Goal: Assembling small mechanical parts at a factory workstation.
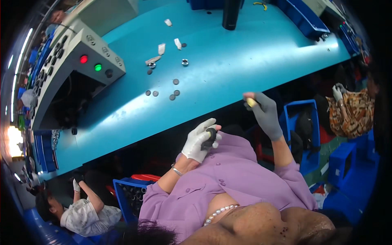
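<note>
My left hand [199, 141], in a white glove, is closed around a small dark part [211, 138] held close to my chest. My right hand [265, 112], in a grey glove, is raised near the table's front edge and pinches a small yellow piece [251, 102] between thumb and fingers. Both hands hover below the blue worktable [228, 69], apart from each other. On the table lie several dark round discs [173, 93], two metal nuts [185, 62] and some white bits [161, 49].
A grey control box [87, 61] with red and green lights stands at the left of the table. A black cylinder [231, 14] stands at the back. Blue crates [302, 134] sit on the floor. One person crouches at lower left [81, 208], another sits at right [351, 110].
</note>
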The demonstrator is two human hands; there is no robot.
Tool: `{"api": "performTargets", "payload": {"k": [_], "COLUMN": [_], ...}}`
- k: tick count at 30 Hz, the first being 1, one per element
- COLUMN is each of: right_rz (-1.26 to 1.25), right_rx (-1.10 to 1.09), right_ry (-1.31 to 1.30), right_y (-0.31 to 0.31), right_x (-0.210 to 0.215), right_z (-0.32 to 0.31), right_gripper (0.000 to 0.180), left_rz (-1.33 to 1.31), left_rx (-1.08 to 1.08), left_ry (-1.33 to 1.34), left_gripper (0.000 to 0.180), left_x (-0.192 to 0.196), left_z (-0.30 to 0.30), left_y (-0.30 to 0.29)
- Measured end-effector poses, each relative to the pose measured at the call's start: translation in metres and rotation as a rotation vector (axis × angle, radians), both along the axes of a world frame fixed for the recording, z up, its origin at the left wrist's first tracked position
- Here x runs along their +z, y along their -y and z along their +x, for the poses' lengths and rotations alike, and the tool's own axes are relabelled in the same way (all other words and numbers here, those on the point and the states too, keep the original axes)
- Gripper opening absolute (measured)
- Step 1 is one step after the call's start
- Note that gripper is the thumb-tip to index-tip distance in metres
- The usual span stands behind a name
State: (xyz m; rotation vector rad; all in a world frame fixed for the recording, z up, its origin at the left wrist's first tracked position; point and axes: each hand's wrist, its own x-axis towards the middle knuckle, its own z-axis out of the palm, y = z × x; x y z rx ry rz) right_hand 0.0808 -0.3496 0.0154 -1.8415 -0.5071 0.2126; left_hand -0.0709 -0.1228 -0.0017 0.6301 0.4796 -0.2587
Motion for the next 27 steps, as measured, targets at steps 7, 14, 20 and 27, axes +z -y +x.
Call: {"api": "performTargets", "payload": {"k": [7,14,20,27], "right_rz": [-0.260,-0.549,-0.055,0.345], "right_rx": [0.153,0.209,0.303,0.422], "right_ry": [0.586,0.605,-0.212,-0.633], "right_y": [-0.175,-0.201,-0.140,-0.095], "right_x": [-0.009,-0.021,0.011,0.016], "right_z": [0.096,0.112,0.069,0.020], "right_gripper": [0.027,0.021,0.023,0.038], "left_rz": [0.464,0.314,0.162,0.185], "left_rx": [0.098,0.290,0.345,0.300], "left_ry": [0.140,0.187,0.074,0.047], "left_gripper": [0.039,0.044,0.046,0.053], "left_x": [0.023,0.029,0.024,0.030], "left_z": [0.002,0.013,0.018,0.033], "left_y": [-0.007,-0.033,-0.038,-0.028]}}
